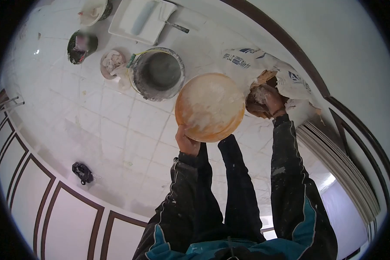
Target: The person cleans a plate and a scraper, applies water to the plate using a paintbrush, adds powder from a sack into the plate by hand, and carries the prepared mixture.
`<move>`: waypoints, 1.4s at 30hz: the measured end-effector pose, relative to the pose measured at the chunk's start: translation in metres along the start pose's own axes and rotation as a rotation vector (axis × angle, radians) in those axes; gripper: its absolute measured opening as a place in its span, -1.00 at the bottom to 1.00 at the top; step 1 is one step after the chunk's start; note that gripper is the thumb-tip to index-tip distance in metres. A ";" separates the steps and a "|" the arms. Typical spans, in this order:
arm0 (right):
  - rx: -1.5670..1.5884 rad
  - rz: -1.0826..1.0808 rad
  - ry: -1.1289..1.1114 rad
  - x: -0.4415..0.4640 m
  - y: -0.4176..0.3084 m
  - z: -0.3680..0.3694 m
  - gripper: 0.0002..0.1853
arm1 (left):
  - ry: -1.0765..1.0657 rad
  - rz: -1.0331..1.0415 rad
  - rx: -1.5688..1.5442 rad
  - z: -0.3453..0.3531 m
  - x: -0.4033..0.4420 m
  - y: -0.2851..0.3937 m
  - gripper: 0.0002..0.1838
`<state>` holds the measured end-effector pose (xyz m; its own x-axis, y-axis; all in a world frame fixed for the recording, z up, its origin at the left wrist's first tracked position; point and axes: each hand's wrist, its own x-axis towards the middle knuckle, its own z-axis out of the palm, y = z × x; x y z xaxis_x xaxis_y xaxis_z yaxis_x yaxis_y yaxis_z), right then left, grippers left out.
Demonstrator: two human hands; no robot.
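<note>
My left hand (187, 141) is closed on the near rim of an orange basin (240, 117), its thumb on the inner edge. White powder (210, 97) coats the inside of the basin. To its right lies a white paper sack (297, 82), torn at its near end with brown paper showing. My right hand (274, 102) reaches into the torn opening. Its fingers are dusted pale and partly hidden there, so their grip is unclear. Left of the basin stands a bucket (181, 82) with grey contents and a smeared rim.
A white paint tray (121, 28) with a roller (144, 17) lies at the back. Several smaller tubs, including a dark pail (73, 56), stand left of it. Stacked panels (333, 156) lean at right. A black bundle (82, 173) lies on the tiled floor (117, 143).
</note>
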<state>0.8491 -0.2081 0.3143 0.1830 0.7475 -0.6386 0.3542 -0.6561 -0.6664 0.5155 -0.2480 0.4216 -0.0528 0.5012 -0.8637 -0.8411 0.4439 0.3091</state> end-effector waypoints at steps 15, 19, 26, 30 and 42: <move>0.915 0.191 -0.046 -0.061 -0.073 -0.013 -0.68 | -0.021 -0.004 0.080 -0.014 0.005 -0.011 -0.41; 0.446 -0.118 -0.151 -0.078 -0.115 0.005 -0.70 | -0.046 -0.021 -0.011 -0.020 0.006 -0.014 -0.48; 0.206 -0.263 -0.271 -0.059 -0.188 0.071 -0.71 | -0.013 0.009 0.100 -0.016 0.004 -0.016 -0.45; -0.207 -0.580 -0.063 -0.053 -0.187 0.094 -0.71 | -0.003 -0.005 0.041 -0.017 0.001 -0.014 -0.47; -0.404 -0.499 0.100 -0.072 -0.161 0.075 -0.69 | -0.024 0.025 0.048 -0.020 0.005 -0.014 -0.54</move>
<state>0.7102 -0.1641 0.4388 -0.0158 0.9712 -0.2376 0.7323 -0.1506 -0.6641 0.5161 -0.2668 0.4048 -0.0598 0.5304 -0.8457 -0.8126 0.4662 0.3498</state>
